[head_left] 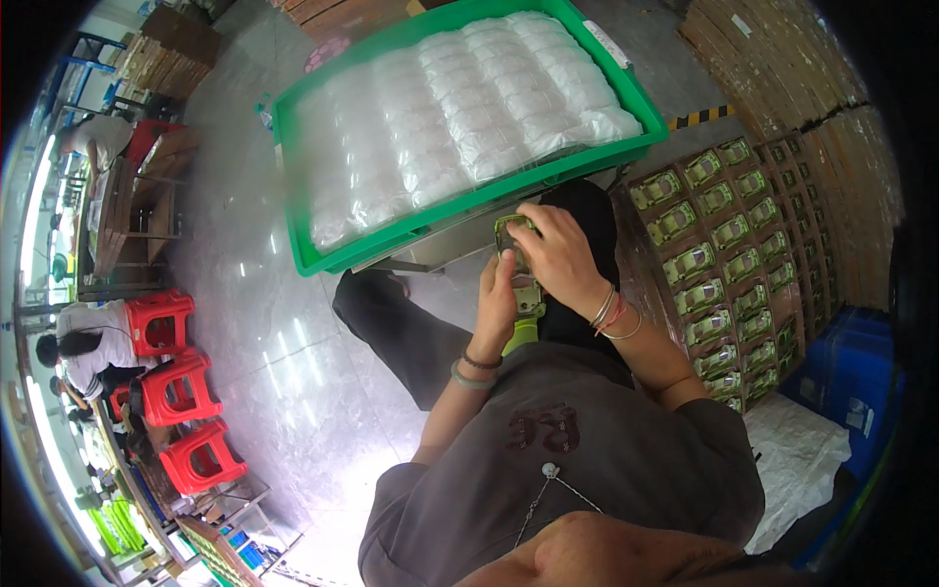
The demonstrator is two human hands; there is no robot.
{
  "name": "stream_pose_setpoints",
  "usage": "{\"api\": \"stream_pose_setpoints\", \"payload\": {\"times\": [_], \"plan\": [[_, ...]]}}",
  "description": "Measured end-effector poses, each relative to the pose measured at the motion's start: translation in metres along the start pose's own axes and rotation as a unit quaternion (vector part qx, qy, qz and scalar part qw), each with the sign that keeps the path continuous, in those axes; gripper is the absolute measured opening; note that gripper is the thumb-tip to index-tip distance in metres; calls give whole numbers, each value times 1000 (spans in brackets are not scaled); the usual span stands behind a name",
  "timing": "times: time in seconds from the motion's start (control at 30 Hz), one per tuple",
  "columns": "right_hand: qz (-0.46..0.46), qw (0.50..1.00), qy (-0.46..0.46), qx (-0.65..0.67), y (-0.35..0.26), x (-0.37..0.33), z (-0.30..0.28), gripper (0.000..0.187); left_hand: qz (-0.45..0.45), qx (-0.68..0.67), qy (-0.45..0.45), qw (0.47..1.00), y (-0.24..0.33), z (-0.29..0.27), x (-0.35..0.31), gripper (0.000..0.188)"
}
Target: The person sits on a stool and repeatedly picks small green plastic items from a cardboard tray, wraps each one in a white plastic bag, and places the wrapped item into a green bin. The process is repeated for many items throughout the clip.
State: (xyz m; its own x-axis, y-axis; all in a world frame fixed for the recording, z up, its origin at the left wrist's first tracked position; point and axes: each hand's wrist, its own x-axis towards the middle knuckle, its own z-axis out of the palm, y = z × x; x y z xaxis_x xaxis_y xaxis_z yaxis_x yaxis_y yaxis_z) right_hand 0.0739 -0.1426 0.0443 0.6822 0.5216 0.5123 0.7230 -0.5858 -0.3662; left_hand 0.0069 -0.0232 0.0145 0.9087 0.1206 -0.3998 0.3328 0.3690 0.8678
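Observation:
Between my two hands, above my lap, is a yellow-green toy car body (503, 233), partly hidden by my fingers. My right hand (559, 256) closes over its far and right side, fingers curled onto it. My left hand (497, 299) grips its near left side with the thumb raised along it. Just below, close to my shirt, another yellow-green piece (528, 297) shows between my wrists; what supports it is hidden. To my right, rows of similar toy car bodies (693, 262) sit in a brown compartmented cardboard tray (653, 245).
Ahead stands a green tub (460, 201) filled with rows of white plastic-wrapped packets (460, 108). Cardboard stacks (782, 49) and a blue box (846, 377) are on the right, with a white sack (797, 455) nearby. Red stools (181, 386) and seated people (88, 342) are at left.

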Motion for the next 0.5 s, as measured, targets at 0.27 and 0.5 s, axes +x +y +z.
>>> {"api": "stream_pose_setpoints", "payload": {"times": [0.27, 0.5], "plan": [[26, 991, 106, 80, -8, -18, 15, 31, 169, 157, 67, 971, -7, 5, 7, 21], [318, 858, 93, 393, -6, -41, 34, 16, 260, 274, 88, 922, -8, 15, 13, 17]]}}
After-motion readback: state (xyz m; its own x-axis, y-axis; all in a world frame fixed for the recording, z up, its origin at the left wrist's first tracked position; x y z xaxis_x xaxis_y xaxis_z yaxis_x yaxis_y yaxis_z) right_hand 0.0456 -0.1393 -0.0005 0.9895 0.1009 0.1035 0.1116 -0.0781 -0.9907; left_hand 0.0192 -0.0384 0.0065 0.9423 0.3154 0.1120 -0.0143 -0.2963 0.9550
